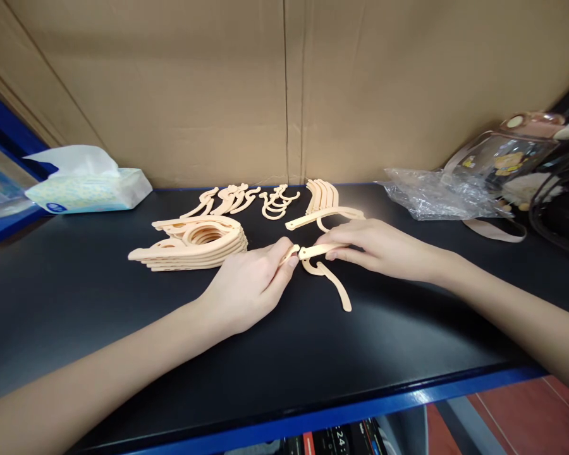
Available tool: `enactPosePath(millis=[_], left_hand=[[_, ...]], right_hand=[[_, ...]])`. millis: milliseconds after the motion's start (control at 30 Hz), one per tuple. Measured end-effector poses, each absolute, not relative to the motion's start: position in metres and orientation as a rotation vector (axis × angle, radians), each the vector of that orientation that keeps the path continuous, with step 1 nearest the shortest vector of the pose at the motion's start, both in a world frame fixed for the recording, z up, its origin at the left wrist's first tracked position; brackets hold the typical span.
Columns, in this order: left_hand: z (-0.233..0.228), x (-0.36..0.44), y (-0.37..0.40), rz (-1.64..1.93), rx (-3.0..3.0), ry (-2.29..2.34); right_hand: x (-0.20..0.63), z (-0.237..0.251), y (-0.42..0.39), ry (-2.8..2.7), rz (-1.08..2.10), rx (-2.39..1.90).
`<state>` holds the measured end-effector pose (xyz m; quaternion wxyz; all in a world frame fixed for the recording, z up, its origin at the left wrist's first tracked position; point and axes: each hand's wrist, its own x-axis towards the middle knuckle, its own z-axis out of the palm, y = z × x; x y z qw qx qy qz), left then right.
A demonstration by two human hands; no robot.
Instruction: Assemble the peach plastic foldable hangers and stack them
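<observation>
Head view: my two hands meet at centre frame on the black bench (76, 303).
Left hand (246, 287): fingers pinched shut on the left end of a peach plastic hanger piece (315, 251).
Right hand (379, 248): fingers closed along the piece's right end; its hook part (334, 285) curves toward lower right.
Stack of folded hangers (194, 243): left of my hands.
Loose hook parts (246, 199): upper centre.
Tissue pack (90, 186): upper left.
Plastic bag (427, 193): upper right.
</observation>
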<state>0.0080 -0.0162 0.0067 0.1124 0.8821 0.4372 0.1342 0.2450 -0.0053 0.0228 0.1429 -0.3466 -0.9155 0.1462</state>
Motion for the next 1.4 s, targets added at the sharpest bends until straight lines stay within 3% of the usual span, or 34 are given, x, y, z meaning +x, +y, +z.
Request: enactPosePath(millis=[767,1133,1400], left_hand=[[0.0126,0.0050,-0.0164,0.347,2.560,1.157],[0.0160,0.0068,-0.0183,-0.049,2.994,1.264],[0.0133,0.0034,-0.0136,-0.032,3.225,1.208]], right_hand=[[0.2429,0.0211,-0.0086,-2.583,0.319,-0.900],[0.2426,0.0207,-0.0108,-2.617,0.412,-0.910],[0.2434,0.0184,-0.0104,-2.633,0.351,-0.912]])
